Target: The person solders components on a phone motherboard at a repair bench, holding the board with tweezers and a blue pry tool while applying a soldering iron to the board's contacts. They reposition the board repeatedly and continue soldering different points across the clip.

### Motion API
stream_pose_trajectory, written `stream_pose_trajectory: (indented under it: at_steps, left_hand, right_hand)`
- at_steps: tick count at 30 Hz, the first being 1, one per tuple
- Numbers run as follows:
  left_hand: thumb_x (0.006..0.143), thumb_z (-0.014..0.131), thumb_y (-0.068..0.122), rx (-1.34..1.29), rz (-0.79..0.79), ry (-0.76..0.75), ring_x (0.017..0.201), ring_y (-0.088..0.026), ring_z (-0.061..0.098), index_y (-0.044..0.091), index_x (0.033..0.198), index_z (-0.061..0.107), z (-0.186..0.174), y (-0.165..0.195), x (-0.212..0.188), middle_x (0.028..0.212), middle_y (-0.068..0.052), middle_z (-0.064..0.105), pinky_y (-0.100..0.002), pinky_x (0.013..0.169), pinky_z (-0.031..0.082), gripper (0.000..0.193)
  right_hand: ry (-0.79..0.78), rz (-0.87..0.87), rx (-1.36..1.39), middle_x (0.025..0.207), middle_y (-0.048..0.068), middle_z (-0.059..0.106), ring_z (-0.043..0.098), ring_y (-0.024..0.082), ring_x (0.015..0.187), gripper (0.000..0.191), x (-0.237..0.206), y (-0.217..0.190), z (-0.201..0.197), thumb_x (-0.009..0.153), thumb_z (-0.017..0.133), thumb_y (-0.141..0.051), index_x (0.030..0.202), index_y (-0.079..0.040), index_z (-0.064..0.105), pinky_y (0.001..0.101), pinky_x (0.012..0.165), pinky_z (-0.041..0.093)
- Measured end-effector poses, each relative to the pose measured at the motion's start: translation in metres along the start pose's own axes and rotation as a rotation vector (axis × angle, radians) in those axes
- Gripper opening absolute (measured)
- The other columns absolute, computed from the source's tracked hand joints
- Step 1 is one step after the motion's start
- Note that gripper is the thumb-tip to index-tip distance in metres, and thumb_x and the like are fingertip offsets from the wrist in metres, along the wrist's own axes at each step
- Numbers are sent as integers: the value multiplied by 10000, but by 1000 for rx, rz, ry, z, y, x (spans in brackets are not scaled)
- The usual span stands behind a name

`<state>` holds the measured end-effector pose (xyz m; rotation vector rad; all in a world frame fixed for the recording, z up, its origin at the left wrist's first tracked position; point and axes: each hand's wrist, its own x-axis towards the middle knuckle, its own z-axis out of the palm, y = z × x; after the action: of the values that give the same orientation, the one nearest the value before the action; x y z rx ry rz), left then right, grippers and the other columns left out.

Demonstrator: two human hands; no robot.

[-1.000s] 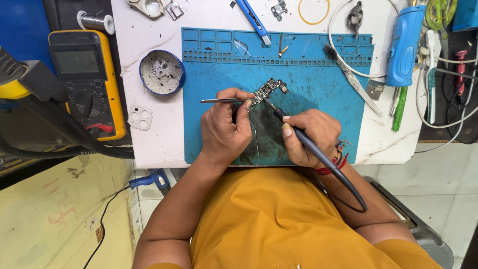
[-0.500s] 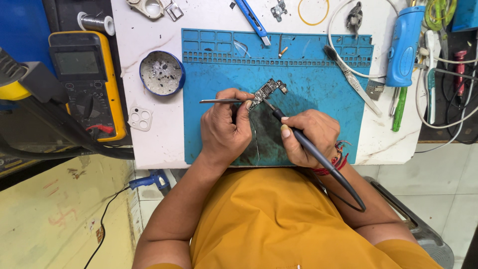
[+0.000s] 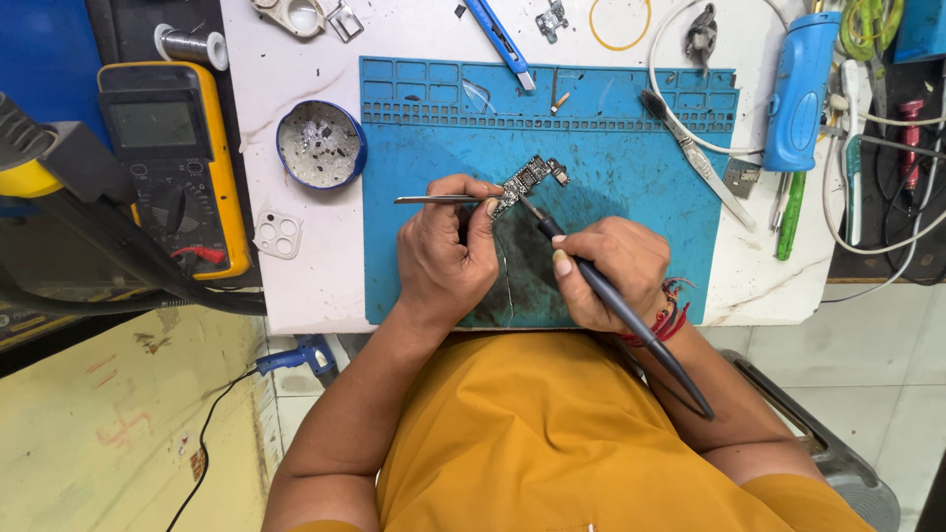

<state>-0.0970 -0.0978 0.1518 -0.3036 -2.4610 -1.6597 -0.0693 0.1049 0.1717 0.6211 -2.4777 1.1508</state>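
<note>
A small circuit board (image 3: 530, 179) lies on the blue work mat (image 3: 631, 158). My left hand (image 3: 448, 251) is closed on metal tweezers (image 3: 434, 200), whose shaft sticks out to the left while the tips meet the board's lower left end. In my right hand (image 3: 606, 266) is a dark soldering iron (image 3: 616, 300) held like a pen. Its tip touches the board's lower edge and its cable end runs back over my wrist.
A yellow multimeter (image 3: 172, 167) sits at the left, with a round tin (image 3: 320, 145) and a white camera-frame part (image 3: 277, 234) beside the mat. A blue cutter (image 3: 503, 44), a brush (image 3: 695, 158), a blue handheld tool (image 3: 800, 94) and cables lie along the top and right.
</note>
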Motion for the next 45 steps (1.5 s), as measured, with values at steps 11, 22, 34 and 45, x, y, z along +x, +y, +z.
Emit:
stream_pose_trajectory:
  at_steps: [11,22,34,45]
  left_hand:
    - [1026,644,-15,-100,-16,-3,756,-155,737,79,1164,522,-1,2,1,1088,-50,768,-284,648,557,207]
    - [1026,638,-14,-8,62,10,804,-214,752,93,1159,513,1,-1,0,1092,-45,749,-320,673,574,212]
    - [1012,635,-22,0,53,0,797,-212,748,88,1151,514,0,0,1,1102,-45,749,-323,672,573,215]
    - [1014,644,-9,28,61,3,788,-209,744,88,1147,512,1,-1,0,1088,-37,745,-327,663,572,211]
  right_hand:
    - [173,39,-22,829,107,650,605,242,697,166,-9,4,2,954,741,-127,1058,-16,672,325,605,460]
    - [53,1,1,798,110,648,622,255,673,77,-3,-1,2,965,684,-92,1004,-30,661,359,623,481]
    - [29,8,-37,823,122,664,639,269,687,78,1,-6,1,951,715,-61,1007,-26,672,360,626,495]
    - [41,6,-71,838,123,668,652,278,712,102,-1,-4,1,969,729,-77,1028,-20,668,363,643,508]
